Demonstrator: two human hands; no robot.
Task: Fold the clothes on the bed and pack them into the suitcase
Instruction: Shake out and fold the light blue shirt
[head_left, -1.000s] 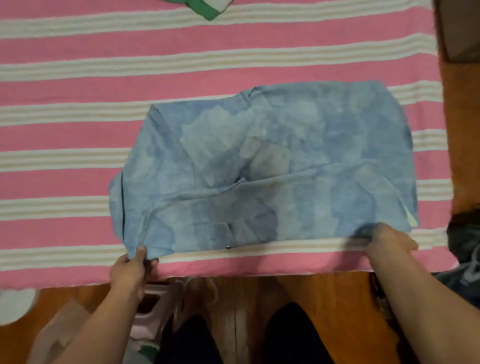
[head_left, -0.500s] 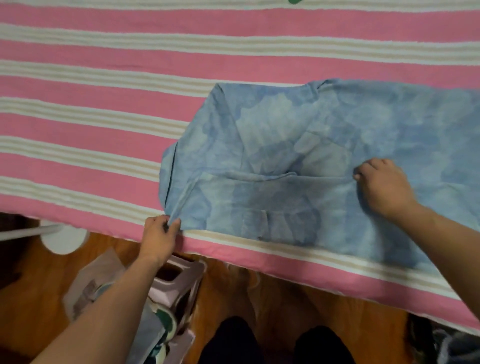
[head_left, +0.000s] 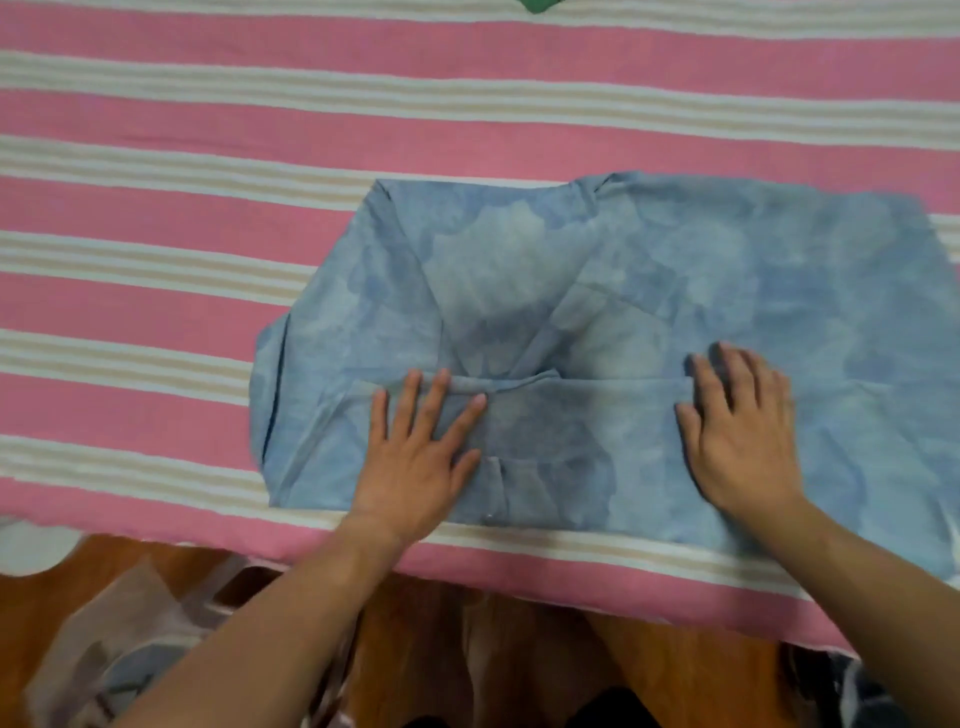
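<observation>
Pink-and-cream striped bedcover (head_left: 208, 135) carries a mottled blue garment (head_left: 597, 291), partly folded, near its front edge. On the garment's near half, the left hand (head_left: 421, 457) lies flat with fingers spread; the right hand (head_left: 737, 436) presses flat beside it, fingers straight

Cloth on cloth, all matt.
Mottled blue garment (head_left: 597, 322) of thin, creased fabric; striped bedcover (head_left: 208, 130) coarse-woven; floor (head_left: 519, 649) glossy wood.

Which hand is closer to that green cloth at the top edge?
Left. The left hand lies below the green cloth, slightly leftward; the right hand lies farther rightward.
</observation>
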